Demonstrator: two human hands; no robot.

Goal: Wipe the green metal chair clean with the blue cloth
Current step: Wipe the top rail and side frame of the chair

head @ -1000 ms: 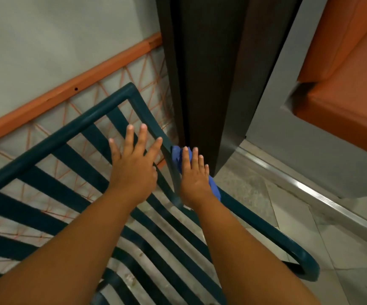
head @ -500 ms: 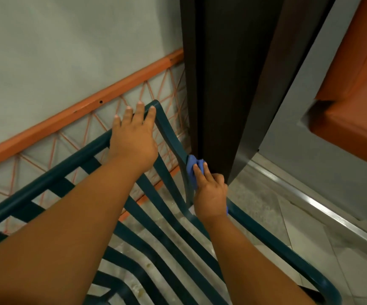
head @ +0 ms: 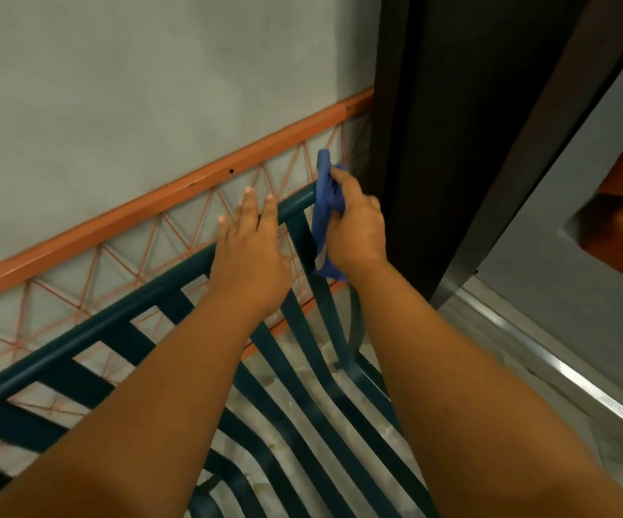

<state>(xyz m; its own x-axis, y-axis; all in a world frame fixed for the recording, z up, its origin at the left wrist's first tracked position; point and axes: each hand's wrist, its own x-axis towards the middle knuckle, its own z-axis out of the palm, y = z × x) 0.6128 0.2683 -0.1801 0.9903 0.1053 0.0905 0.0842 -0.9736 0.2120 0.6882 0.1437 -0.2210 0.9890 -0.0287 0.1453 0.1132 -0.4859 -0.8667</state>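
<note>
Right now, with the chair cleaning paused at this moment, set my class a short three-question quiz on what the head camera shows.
1. True or false: the left hand is holding the blue cloth.
2. Which part of the green metal chair does the right hand have the cloth against?
A. a seat slat
B. the corner of the top rail
C. a leg
3. Fill the gap: the left hand rests with straight fingers on the chair's top ____.

Key
1. False; the right hand grips it.
2. B
3. rail
</note>
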